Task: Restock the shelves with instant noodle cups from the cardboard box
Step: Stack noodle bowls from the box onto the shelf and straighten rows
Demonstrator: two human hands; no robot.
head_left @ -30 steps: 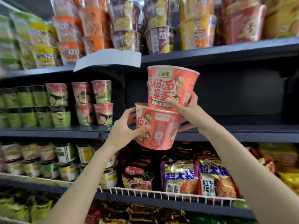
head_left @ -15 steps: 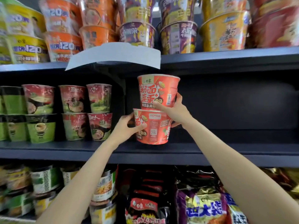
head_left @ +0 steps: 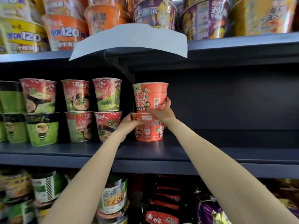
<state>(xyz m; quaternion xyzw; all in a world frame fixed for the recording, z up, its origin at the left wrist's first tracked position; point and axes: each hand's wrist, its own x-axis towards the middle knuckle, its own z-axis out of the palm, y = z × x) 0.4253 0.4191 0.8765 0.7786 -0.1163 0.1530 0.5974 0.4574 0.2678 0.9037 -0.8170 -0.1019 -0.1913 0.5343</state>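
Both red noodle cups are now resting deeper on the middle shelf (head_left: 210, 152), having come down from mid-air in front of it; the arms are reaching further in than half a second ago. The lower cup (head_left: 149, 128) is standing upright on the shelf board, and the upper cup (head_left: 150, 96) is sitting stacked upright on its lid.

The left hand (head_left: 129, 122) is gripping the lower cup near its rim, its fingers (head_left: 137, 123) curling across the front and the thumb side tucked behind the left wall. The right hand (head_left: 162, 113) is gripping the upper cup low on its right side, with its fingers wrapping the base where the two cups meet and one fingertip lying up along the wall by the barcode. Both forearms are stretching up and inward from the bottom corners, wrists nearly straight.

Just left of the left fingers, a double-stacked row of red-and-green cups (head_left: 106, 110) is standing close beside the stack, with green cups (head_left: 42, 128) further out. Right of the right fingers, the shelf is running on dark. Above the fingers, a white paper tag (head_left: 129, 41) is hanging from the upper shelf edge, under purple tubs (head_left: 155, 15) and orange tubs (head_left: 64, 31). Below the forearms, packets and tubs are filling the lower shelf.
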